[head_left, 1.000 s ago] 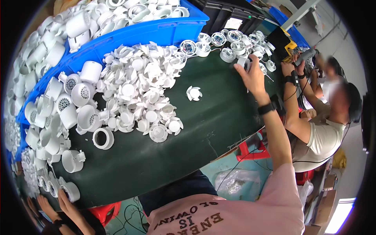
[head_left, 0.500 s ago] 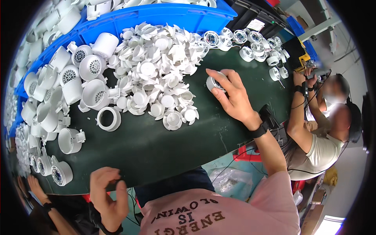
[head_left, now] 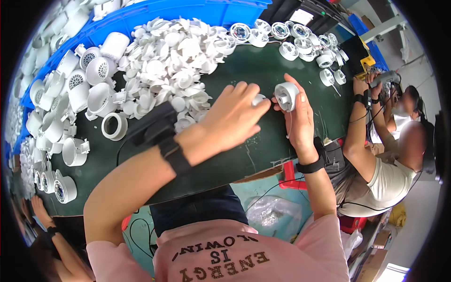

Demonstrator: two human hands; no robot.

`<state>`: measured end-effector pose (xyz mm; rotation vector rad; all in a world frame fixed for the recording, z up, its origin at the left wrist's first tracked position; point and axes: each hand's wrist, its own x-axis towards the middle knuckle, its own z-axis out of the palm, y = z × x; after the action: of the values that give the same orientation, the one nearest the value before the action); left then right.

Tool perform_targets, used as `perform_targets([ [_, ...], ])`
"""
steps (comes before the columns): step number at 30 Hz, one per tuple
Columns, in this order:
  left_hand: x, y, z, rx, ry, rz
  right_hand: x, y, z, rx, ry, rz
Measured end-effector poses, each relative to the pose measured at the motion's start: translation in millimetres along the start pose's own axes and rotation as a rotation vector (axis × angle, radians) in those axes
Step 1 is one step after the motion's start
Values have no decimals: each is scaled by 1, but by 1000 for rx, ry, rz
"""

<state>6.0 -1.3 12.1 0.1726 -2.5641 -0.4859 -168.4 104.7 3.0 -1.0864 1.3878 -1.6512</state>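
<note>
My right hand [head_left: 300, 117] holds up a round white motor housing [head_left: 286, 96], tilted so that its open face with a central hub shows. A thin pale wire dangles from the housing. Just left of it, my left hand [head_left: 230, 116] pinches a small white fan blade [head_left: 258, 99], mostly hidden by the fingers. Blade and housing are a short gap apart. Behind my left hand lies a big heap of white fan blades [head_left: 174, 56].
White cylindrical shells [head_left: 100, 99] crowd the left of the dark green table [head_left: 206, 174], beside a white ring [head_left: 114, 126]. Blue bins [head_left: 188, 10] line the back. More round housings [head_left: 288, 50] stand at the far right. Co-workers [head_left: 366, 141] sit at right and left.
My left hand has come from the table's front edge to the middle, now with a fan blade. My right hand has lifted the housing and turned its open face into view.
</note>
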Motion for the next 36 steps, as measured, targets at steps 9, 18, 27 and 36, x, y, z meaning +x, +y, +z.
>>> perform_targets([
  [9,31,-24,23,60,54,43,-3,-5,-5,35,19,12],
  [18,40,-28,19,-192,-35,-178,-3,-4,-4,-31,44,-5],
  [27,31,-40,6,-15,20,-235,6,-6,6,-598,-18,-215],
  [36,-61,59,-82,-334,-97,-176,16,0,16,-773,-209,-349],
])
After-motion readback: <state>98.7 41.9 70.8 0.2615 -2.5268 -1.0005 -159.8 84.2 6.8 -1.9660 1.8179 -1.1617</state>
